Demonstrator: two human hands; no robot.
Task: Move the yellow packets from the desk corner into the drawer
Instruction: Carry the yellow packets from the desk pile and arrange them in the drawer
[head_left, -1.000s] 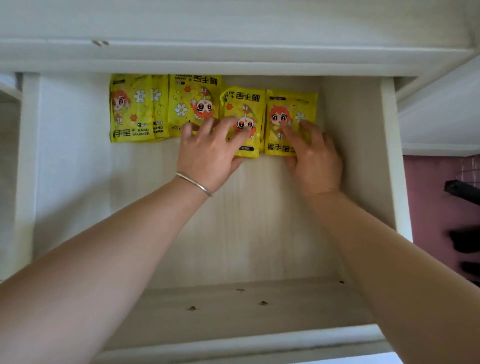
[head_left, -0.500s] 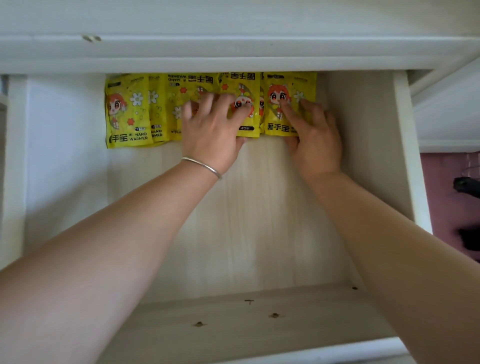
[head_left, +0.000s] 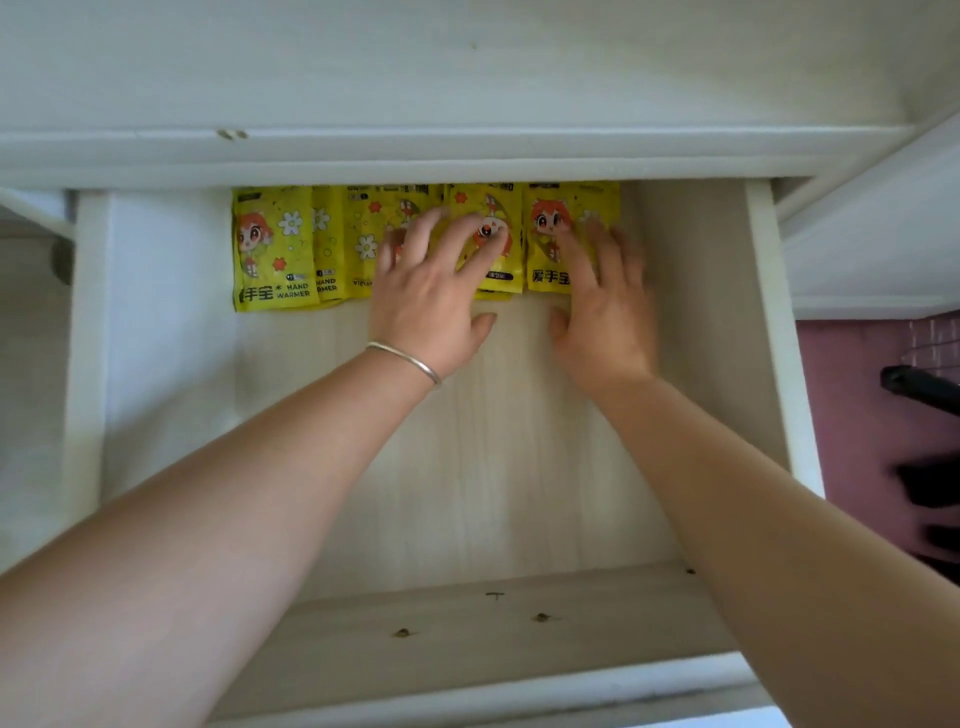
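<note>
— What is seen at the left?

— The drawer (head_left: 89, 364) is pulled out from under the white table (head_left: 467, 150). The yellow packets (head_left: 270, 249) are laid flat in an overlapping row along its back. The leftmost ones are touched by nothing.

— How is the left hand's grip set?

— The left hand (head_left: 426, 306), a thin bracelet (head_left: 408, 358) worn at its wrist, is laid palm down on the middle packets. Its grip is apart, the fingers spread and nearly straight; nothing is clasped, the packets only being touched from above.

— And further right?

— The right hand (head_left: 608, 322) is blurred, yet its grip is also seen apart, with straight fingers rested on the rightmost packet. Both thumbs are held over the bare drawer bottom, just beside each other. A reddish floor (head_left: 857, 415) is seen beyond the drawer's right wall.
</note>
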